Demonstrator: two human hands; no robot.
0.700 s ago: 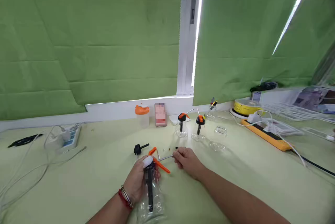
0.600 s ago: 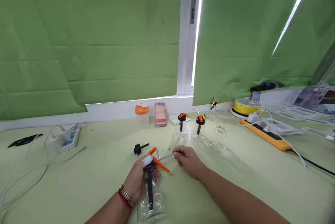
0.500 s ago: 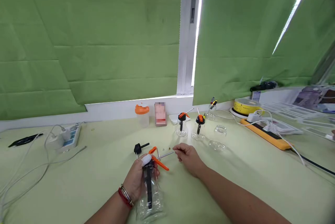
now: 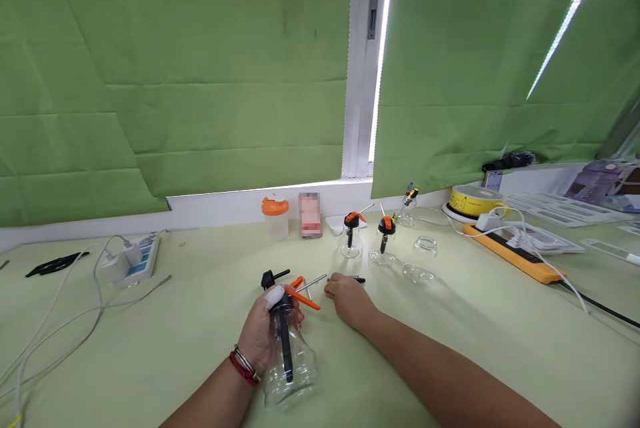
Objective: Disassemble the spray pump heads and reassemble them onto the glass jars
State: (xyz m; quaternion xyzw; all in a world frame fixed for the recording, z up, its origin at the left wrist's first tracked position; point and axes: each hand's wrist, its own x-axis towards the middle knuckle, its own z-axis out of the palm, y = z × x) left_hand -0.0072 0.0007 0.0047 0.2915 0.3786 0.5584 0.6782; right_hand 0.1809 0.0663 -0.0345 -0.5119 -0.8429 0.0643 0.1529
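My left hand [image 4: 263,333] is clamped around the clear bottle [image 4: 293,368] near me on the table [image 4: 150,348], its orange trigger [image 4: 301,297] pointing right. My right hand [image 4: 347,300] rests curled beside the metal tube [image 4: 311,283]; I cannot tell whether it pinches anything. No writing is readable. Two capped bottles [image 4: 350,241] and an empty jar [image 4: 423,258] stand farther right.

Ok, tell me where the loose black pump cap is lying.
The loose black pump cap lies on the table left of centre, just beyond the left hand gripping the clear bottle.
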